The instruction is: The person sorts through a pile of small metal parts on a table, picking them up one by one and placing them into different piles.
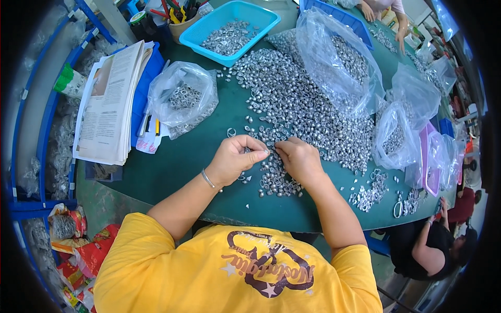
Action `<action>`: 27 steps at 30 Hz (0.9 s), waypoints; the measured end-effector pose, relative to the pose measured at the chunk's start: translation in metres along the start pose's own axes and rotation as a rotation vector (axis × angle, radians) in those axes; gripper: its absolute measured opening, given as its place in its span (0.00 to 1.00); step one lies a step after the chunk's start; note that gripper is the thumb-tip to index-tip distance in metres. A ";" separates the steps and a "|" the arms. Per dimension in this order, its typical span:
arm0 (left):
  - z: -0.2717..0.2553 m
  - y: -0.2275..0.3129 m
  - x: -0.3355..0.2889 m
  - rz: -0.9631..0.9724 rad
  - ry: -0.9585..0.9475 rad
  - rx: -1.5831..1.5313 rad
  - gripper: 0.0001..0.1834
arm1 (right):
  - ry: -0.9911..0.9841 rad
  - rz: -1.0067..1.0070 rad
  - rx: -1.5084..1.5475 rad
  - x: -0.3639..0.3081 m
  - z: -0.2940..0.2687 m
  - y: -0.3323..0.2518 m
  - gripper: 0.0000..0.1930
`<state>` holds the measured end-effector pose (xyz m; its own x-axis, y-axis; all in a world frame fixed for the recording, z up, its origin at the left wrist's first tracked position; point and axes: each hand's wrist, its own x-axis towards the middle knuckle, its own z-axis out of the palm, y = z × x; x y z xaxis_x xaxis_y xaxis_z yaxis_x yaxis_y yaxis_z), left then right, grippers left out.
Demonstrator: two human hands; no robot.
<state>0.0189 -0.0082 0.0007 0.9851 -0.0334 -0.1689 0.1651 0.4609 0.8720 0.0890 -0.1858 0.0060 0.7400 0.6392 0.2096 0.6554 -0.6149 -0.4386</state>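
My left hand (236,159), with a metal bangle (207,178) on its wrist, pinches a small silvery metal piece (267,152) between thumb and forefinger. Just to its right, my right hand (300,160) is closed, its fingertips bent down at the edge of the pile; whatever they hold is hidden. Beyond and between my hands spreads a big heap of small rounded silvery metal pieces (276,88). A smaller cluster of them (276,182) lies nearer to me, below my hands. A single metal ring (231,132) rests by my left knuckles.
On the green table (156,172) stand a blue basket (276,20) of metal parts and clear bags (182,99) (334,62) of similar parts. Papers (107,104) lean at left. Small ring pieces (371,190) lie at right. Other people (436,245) are at far right and back.
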 end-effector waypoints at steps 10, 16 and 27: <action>0.002 -0.005 -0.006 -0.036 0.030 0.041 0.05 | -0.034 0.079 0.120 0.004 0.005 0.006 0.05; -0.006 -0.012 -0.005 -0.053 0.051 -0.083 0.04 | -0.040 0.101 0.131 0.005 0.004 0.005 0.05; -0.008 -0.008 -0.002 0.033 0.081 -0.232 0.03 | -0.078 0.032 0.031 0.004 -0.002 -0.008 0.05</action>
<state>0.0154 -0.0046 -0.0095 0.9811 0.0522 -0.1862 0.1077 0.6518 0.7507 0.0869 -0.1797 0.0116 0.7457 0.6540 0.1270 0.6255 -0.6217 -0.4713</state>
